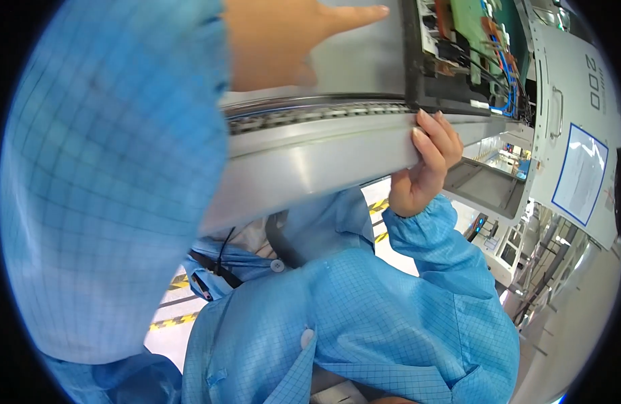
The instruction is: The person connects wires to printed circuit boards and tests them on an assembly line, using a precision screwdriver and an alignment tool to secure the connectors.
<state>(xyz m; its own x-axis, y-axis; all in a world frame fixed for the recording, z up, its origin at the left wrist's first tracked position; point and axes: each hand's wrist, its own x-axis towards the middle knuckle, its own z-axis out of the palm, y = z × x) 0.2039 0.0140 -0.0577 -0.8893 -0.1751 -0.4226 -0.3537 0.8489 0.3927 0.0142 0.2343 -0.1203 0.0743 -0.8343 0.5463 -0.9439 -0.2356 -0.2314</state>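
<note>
My left hand (277, 44) reaches over the grey surface beyond the conveyor rail, its index finger stretched toward a black tray (412, 57). The other fingers are blurred or tucked from view, and no object shows in that hand. My right hand (428, 161) is curled over the metal conveyor rail (303, 165), thumb low against its side. Its fingertips meet the rail's top edge close beside the tray's near corner. Inside the tray sit a green circuit board (466, 27) and black and blue cables (505, 74).
A chain (317, 116) runs along the rail's inner side. To the right stands a light grey machine cabinet (559, 87) with a handle and a blue-framed sheet (579, 174). Below it is a framed opening (489, 185). Yellow-black tape (176, 322) marks the floor.
</note>
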